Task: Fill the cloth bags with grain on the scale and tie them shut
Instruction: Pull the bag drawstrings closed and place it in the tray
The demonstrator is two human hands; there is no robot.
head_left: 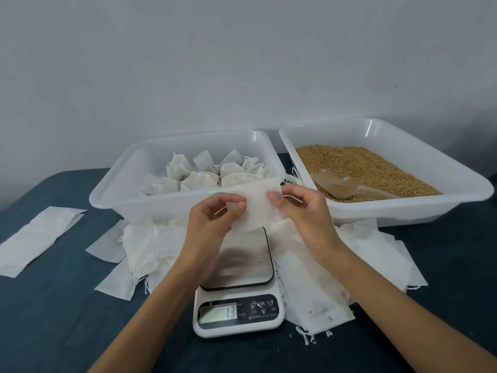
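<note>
Both hands are holding one empty cloth bag (256, 203) just above the scale (238, 289): the left hand (212, 222) and the right hand (304, 211) are each pinching an edge. Two white tubs are sitting behind the scale: the left tub (172, 203) is holding about ten tied bags (215, 173), the right tub (403, 208) grain (371, 168) and one scoop (341, 187). Loose empty bags (317, 278) are lying around the scale on the desk (53, 319).

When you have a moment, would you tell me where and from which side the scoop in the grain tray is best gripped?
Probably by its handle, from the near right. The scoop lies in the grain with its bowl to the left and half sunk, while the handle runs right along the tray's near wall, lying on top of the grain. The right hand is nearest, but it now pinches a bag.
</note>
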